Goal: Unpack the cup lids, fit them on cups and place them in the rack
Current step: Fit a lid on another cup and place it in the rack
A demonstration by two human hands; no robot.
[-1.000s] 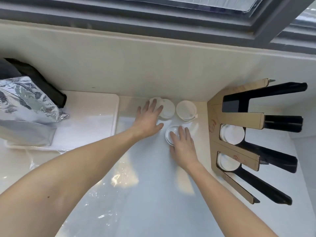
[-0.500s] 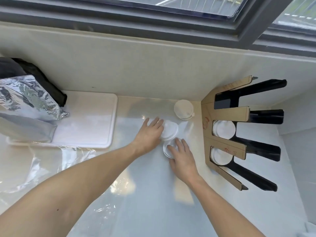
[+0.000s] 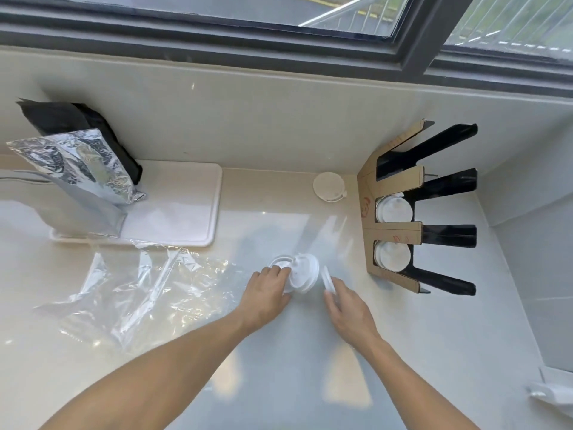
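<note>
Two bare forearms reach forward over a pale countertop below a window. The left hand lies knuckles-up, its fingers curled onto the edge of a white cup lid that is tilted on its side, near the rack and on its left. Just behind that lid another white lid lies flat on the counter. The right hand sits just beside the left, closer to the rack, with fingers loosely bent around a thin white lid held on edge; how firmly it grips cannot be told. The cardboard and black rack stands at the wall, with two lidded cups in its slots. A single lidded cup stands on the counter just left of the rack's far end. Well left of the rack lie crumpled clear plastic wrap, a white tray and a silver foil bag.
</note>
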